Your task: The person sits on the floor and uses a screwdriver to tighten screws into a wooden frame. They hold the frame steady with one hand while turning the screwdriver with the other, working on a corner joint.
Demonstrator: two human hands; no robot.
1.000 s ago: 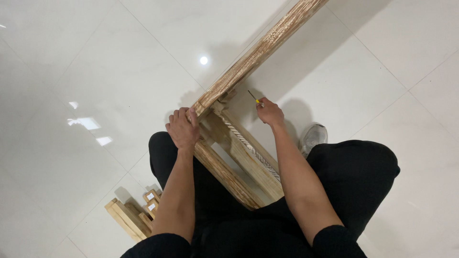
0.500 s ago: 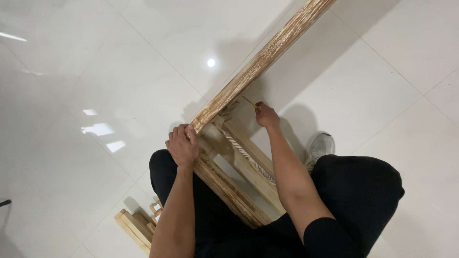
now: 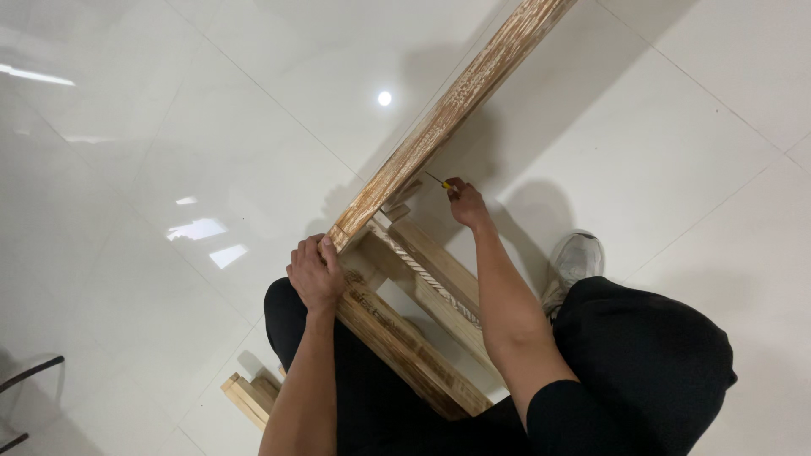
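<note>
Yellow-handled screwdriver (image 3: 438,181) is pinched in my right hand (image 3: 465,203), tip against the board (image 3: 448,114); my left hand (image 3: 315,274) clamps that pale, whitewashed, rough-grained plank's near end above the wooden frame (image 3: 414,338), over white floor tiles (image 3: 211,127).

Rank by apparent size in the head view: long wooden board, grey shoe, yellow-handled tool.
1. long wooden board, held near its end by the left hand
2. grey shoe
3. yellow-handled tool, mostly hidden in the right hand
</note>
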